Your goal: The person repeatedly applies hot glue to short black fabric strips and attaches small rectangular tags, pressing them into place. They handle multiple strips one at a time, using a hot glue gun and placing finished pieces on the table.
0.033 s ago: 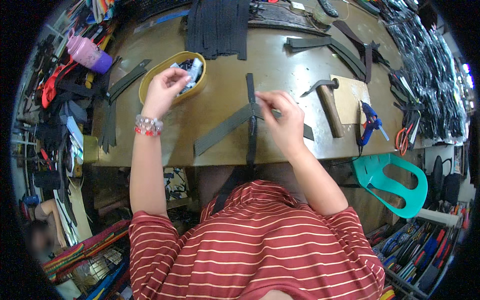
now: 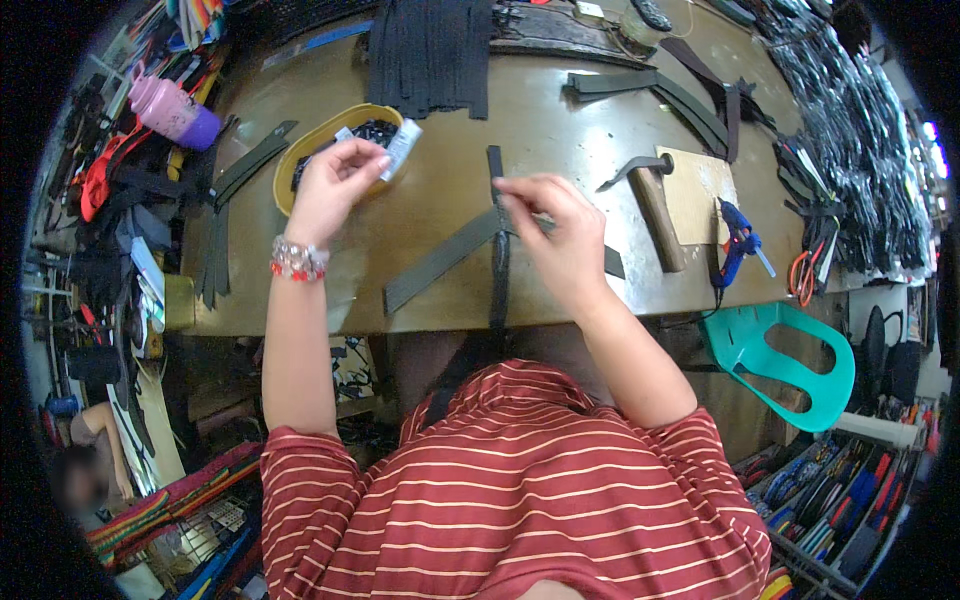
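- While the head view shows the left hand [image 2: 332,195] at the left of upper centre, its thumb and fingers are pinched on a small whitish tag [image 2: 403,148].
- Just below that tag and partly behind the hand, a yellow tub [image 2: 281,188] holds small black pieces [image 2: 374,131].
- Near the centre of the frame, the right hand [image 2: 562,228] has its thumb and fingertips drawn together at a narrow black strap [image 2: 500,285]; whether they grip it, I cannot tell.
- That strap runs upright through the centre, from above the fingertips down to the near edge of the table [image 2: 570,130].
- Crossing it, a wider dark green strip [image 2: 436,265] slants down to the left, and a green end shows right of the hand; which lies on top is unclear.
- Right of centre, a hammer [image 2: 660,225] lies at the left edge of a tan board [image 2: 706,195], with a blue glue gun [image 2: 737,248] and orange-handled scissors [image 2: 800,280] farther right.
- At upper centre hangs or lies a row of black strips [image 2: 430,60]; a pink-and-purple bottle [image 2: 174,110] stands tilted in the upper left.
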`<state>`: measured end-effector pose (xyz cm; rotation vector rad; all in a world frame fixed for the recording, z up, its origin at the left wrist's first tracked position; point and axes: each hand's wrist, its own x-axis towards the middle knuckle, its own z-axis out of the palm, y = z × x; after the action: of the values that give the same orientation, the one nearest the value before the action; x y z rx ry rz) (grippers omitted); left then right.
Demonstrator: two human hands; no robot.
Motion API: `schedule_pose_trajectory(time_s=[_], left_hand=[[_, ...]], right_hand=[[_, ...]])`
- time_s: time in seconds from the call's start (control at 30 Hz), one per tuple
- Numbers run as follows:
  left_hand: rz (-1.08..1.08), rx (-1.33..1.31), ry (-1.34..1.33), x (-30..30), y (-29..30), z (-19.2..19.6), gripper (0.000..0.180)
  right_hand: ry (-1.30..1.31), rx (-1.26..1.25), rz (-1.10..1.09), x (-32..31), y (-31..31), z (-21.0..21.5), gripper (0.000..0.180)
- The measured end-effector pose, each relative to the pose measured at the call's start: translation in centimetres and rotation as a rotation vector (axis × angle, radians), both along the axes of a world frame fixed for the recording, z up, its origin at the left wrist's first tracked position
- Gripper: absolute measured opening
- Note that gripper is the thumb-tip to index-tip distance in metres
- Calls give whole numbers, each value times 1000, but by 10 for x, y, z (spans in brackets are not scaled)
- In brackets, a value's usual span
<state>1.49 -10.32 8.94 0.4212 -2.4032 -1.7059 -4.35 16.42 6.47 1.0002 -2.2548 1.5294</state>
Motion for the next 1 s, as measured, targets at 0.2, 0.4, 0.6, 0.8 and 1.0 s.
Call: schedule_pose_trajectory(time_s=[0.2, 0.4, 0.6, 0.8, 1.0], left_hand=[[-391, 325, 158, 12, 74, 7, 16], [-63, 623, 273, 31, 121, -4, 34], [-64, 655, 380, 44, 147, -13, 22], [-63, 638, 328, 46, 146, -12, 17], [-18, 601, 259, 36, 143, -48, 10]], right_hand=[[-526, -146, 253, -4, -15, 34, 22], [-801, -274, 241, 10, 17, 26, 18], [-843, -342, 329, 22, 27, 34, 17], [-872, -307, 299, 23, 27, 32, 16], [-732, -289, 54, 12, 75, -4, 14]])
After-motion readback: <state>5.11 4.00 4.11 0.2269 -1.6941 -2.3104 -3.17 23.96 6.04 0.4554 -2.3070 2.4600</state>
